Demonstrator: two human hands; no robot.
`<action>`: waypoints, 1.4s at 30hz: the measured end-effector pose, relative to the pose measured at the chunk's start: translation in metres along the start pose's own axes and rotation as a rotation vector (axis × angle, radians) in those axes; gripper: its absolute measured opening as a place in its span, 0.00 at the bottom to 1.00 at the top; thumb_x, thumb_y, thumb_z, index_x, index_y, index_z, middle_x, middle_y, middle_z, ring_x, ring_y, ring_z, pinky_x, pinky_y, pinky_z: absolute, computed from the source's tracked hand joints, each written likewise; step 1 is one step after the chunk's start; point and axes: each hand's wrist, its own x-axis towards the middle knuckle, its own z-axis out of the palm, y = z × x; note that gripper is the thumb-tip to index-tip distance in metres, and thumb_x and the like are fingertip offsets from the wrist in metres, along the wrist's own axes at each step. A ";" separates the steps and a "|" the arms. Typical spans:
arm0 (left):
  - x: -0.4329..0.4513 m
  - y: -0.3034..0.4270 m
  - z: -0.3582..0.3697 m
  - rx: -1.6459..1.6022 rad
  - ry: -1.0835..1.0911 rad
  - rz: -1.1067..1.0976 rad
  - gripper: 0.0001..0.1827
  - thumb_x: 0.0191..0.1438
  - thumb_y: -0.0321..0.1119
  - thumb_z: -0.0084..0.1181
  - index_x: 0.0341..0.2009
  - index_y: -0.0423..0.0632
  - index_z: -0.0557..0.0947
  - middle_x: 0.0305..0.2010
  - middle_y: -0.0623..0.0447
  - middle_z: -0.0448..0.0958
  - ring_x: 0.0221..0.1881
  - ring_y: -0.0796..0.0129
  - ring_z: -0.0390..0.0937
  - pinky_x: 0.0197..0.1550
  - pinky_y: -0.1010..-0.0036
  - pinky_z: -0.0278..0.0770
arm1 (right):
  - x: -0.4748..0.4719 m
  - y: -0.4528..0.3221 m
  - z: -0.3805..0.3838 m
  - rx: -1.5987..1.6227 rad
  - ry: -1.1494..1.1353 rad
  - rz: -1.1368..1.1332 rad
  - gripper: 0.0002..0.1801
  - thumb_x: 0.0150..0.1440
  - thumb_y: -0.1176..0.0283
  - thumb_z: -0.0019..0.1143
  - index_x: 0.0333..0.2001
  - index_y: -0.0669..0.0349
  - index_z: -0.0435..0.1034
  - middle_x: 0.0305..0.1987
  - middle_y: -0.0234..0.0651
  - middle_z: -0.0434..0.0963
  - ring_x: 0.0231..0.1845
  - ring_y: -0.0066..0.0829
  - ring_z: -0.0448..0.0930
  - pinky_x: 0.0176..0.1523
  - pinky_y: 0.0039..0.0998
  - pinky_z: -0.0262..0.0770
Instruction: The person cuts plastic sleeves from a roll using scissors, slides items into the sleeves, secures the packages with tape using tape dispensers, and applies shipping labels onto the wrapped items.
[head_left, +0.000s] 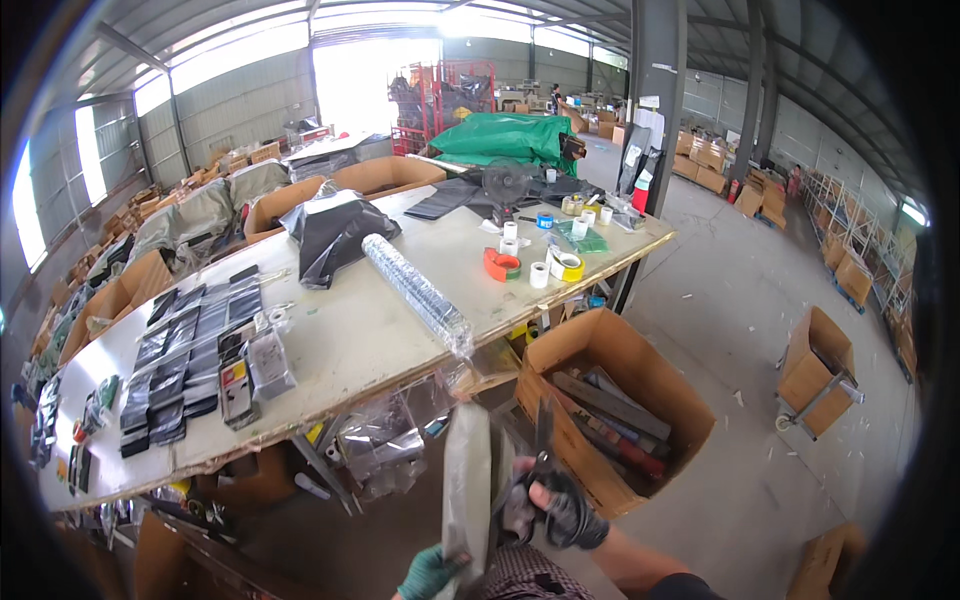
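Note:
My left hand (431, 574), in a green knit glove, grips the lower end of a long pale package (466, 472) that stands nearly upright and seems wrapped in clear plastic. Black fingerless glove on, my right hand (576, 511) holds dark-handled scissors (544, 427) just right of the package, blades pointing up. Whether the blades are apart cannot be told. A dark, blurred shape lies between package and hand. Beyond the package's top, a foil-like plastic-wrapped roll (416, 292) lies across the worktable (337, 330), its end reaching the near edge.
A large cardboard box (615, 330) with long items inside stands to the right. Flat black packets (187, 352), a black bag (330, 232), tape rolls (538, 274) and a small fan (506, 187) occupy the table. A boxed cart (817, 367) stands farther right, past a steel column (656, 112).

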 end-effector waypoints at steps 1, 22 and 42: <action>0.038 -0.007 -0.020 -0.124 0.070 -0.084 0.12 0.48 0.35 0.61 0.38 0.45 0.78 0.33 0.52 0.78 0.34 0.66 0.75 0.39 0.73 0.73 | 0.030 -0.004 -0.033 -0.157 0.054 0.033 0.32 0.55 0.62 0.54 0.57 0.66 0.52 0.33 0.33 0.70 0.31 0.25 0.73 0.38 0.28 0.72; 0.595 0.013 -0.457 -0.832 -0.046 0.101 0.24 0.59 0.46 0.44 0.57 0.49 0.65 0.50 0.48 0.71 0.47 0.60 0.72 0.49 0.65 0.74 | 0.509 0.033 -0.102 -1.378 0.171 -0.391 0.28 0.46 0.54 0.59 0.44 0.64 0.66 0.43 0.47 0.71 0.45 0.45 0.71 0.49 0.38 0.67; 0.581 0.019 -0.379 1.294 -0.009 0.799 0.20 0.46 0.46 0.54 0.43 0.50 0.75 0.47 0.48 0.69 0.54 0.53 0.63 0.61 0.54 0.53 | 0.674 0.109 -0.038 -1.507 0.222 -0.290 0.25 0.47 0.62 0.60 0.46 0.62 0.66 0.44 0.46 0.72 0.45 0.44 0.73 0.49 0.38 0.68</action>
